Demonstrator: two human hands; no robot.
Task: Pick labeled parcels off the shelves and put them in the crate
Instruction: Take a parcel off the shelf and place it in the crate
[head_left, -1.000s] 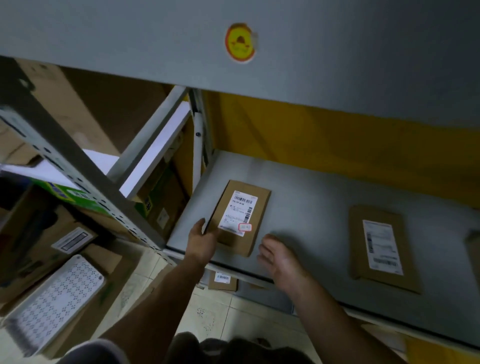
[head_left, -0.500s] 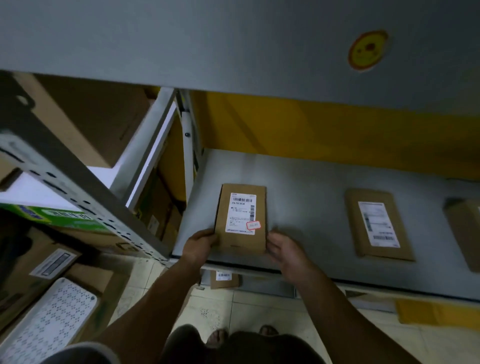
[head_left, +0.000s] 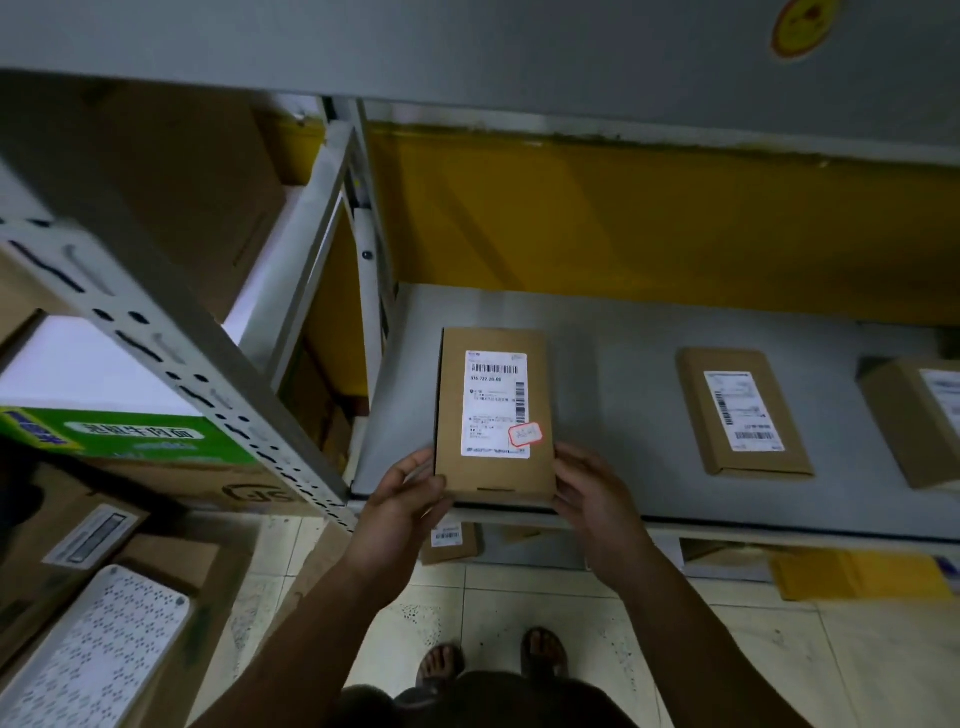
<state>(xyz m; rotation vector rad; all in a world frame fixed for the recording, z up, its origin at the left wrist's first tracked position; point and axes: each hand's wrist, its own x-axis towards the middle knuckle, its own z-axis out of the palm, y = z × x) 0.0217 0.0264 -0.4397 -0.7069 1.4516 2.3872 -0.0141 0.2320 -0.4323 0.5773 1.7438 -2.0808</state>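
I am gripping the brown parcel (head_left: 493, 415) by its near corners, my left hand (head_left: 402, 501) clasping the left side and my right hand (head_left: 589, 499) clasping the right, at the front edge of the grey shelf (head_left: 613, 395). Its white shipping label (head_left: 496, 402) is facing up at me, with a small red-bordered sticker (head_left: 524, 434) on the lower right corner. Two more labelled parcels, the flat parcel (head_left: 743, 413) and the end parcel (head_left: 919, 421), are lying further right on the same shelf, well apart from mine
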